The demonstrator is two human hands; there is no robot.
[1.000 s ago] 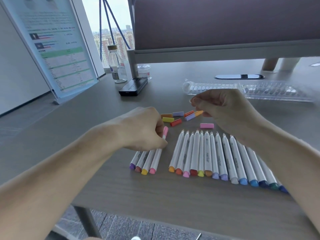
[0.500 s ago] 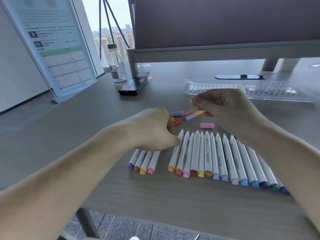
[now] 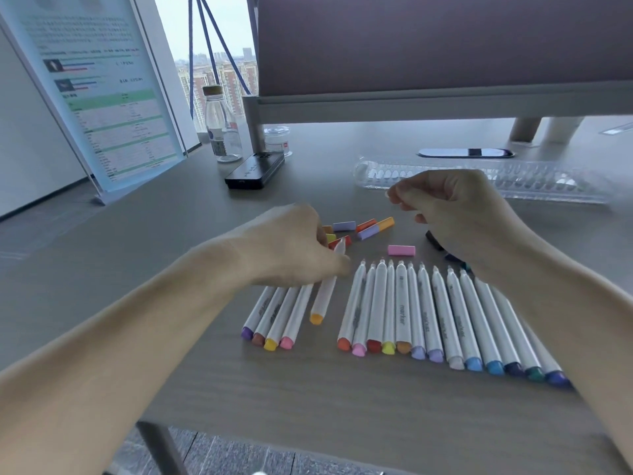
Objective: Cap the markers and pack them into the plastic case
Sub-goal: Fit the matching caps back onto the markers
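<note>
Fingers of my left hand (image 3: 293,250) pinch an orange-ended marker (image 3: 324,293) over the bench (image 3: 205,217); those of my right hand (image 3: 455,214) are curled, contents indeterminate. Marker row (image 3: 428,313) lies uncapped, caps (image 3: 363,228) loose, plastic case (image 3: 548,185) apparently unfilled.

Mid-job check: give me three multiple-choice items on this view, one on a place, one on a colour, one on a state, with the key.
1. Where does the case lie?
A. under the left forearm
B. at the far side of the table, beyond the right hand
C. on the floor

2. What colour is the end of the marker that the left hand holds?
A. blue
B. green
C. orange

3. The pink cap is:
A. loose on the table
B. on a marker
C. in the case

Key: 1 B, the clear case lies behind the raised right hand. 2 C, its lower end shows orange. 3 A, it lies alone on the tabletop.
</note>
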